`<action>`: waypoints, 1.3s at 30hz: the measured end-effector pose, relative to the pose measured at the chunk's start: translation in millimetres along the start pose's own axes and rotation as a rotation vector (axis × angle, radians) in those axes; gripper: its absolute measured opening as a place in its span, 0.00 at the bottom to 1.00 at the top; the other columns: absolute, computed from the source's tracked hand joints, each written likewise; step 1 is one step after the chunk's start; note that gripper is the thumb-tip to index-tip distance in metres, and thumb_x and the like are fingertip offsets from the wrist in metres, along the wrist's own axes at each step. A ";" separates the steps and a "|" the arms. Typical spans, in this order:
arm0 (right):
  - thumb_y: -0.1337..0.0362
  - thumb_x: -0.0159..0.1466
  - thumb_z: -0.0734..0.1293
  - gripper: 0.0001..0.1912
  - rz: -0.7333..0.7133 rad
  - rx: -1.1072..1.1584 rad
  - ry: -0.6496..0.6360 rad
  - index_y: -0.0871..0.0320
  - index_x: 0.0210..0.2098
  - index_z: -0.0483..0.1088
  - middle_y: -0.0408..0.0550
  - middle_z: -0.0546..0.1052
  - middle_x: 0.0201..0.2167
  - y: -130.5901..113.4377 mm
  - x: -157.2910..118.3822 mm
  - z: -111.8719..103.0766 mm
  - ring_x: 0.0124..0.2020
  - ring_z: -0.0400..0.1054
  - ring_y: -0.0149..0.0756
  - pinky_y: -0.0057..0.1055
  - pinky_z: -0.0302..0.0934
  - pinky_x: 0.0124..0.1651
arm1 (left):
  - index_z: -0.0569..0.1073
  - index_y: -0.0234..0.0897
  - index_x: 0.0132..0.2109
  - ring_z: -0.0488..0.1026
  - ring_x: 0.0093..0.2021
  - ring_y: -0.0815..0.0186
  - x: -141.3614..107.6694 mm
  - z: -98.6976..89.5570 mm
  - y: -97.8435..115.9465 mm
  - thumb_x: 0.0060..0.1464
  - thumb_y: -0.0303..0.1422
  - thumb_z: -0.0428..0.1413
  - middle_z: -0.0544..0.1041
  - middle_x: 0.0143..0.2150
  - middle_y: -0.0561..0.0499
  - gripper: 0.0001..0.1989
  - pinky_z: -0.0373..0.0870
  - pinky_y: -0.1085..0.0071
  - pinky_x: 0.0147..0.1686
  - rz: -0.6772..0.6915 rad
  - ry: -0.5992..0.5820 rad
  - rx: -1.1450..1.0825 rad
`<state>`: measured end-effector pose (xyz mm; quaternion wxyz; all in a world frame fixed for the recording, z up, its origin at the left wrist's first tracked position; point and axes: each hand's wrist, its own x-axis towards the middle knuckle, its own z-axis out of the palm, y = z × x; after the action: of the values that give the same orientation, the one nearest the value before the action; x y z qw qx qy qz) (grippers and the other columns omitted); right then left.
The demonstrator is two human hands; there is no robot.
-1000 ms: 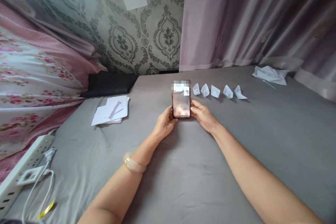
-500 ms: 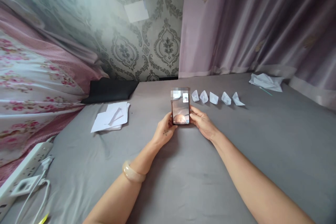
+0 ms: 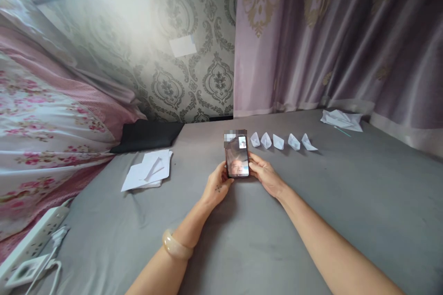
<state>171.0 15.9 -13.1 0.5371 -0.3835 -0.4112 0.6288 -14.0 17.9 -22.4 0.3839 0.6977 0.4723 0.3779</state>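
A dark-edged rectangular phone (image 3: 237,161) is held between the partly curled left hand (image 3: 217,185) and right hand (image 3: 267,176), near folded white paper shapes (image 3: 278,142).

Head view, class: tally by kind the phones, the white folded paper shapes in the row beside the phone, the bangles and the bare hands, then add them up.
Phone: 1
Folded paper shapes: 5
Bangle: 1
Hands: 2
Total: 9

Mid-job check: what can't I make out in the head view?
All in the head view:
Phone, top: covered by pixelation.
Some fingertips of left hand and right hand: behind the phone.
Power strip, near end: cut off by left edge.
Paper stack, lower sheets: under upper ones.
Thin green item: too small to identify.
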 end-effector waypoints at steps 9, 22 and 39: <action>0.58 0.56 0.70 0.24 0.010 -0.014 0.054 0.50 0.53 0.71 0.47 0.78 0.51 1.0 0.9 -0.5 0.54 0.71 0.45 0.46 0.61 0.59 | 0.66 0.32 0.56 0.67 0.30 0.69 -0.3 1.2 -1.7 0.48 0.22 0.57 0.71 0.32 0.54 0.26 0.65 0.73 0.33 -0.015 0.006 -0.020; 0.58 0.58 0.70 0.22 -0.013 -0.004 0.025 0.49 0.52 0.72 0.43 0.79 0.49 2.4 1.3 1.2 0.52 0.72 0.42 0.42 0.63 0.58 | 0.66 0.33 0.57 0.66 0.30 0.69 -0.4 0.3 -3.2 0.49 0.23 0.57 0.69 0.31 0.54 0.26 0.63 0.73 0.34 -0.011 -0.008 -0.016; 0.58 0.55 0.72 0.24 0.009 -0.018 0.075 0.48 0.52 0.73 0.43 0.78 0.50 6.2 4.1 -2.6 0.52 0.72 0.43 0.46 0.61 0.59 | 0.67 0.33 0.54 0.65 0.29 0.70 -0.3 0.8 2.2 0.48 0.20 0.57 0.69 0.30 0.56 0.25 0.63 0.74 0.32 -0.030 0.003 0.001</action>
<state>170.6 19.7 -20.0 0.5458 -0.4134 -0.3947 0.6127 -12.5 17.0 -20.8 0.3885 0.6902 0.4834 0.3730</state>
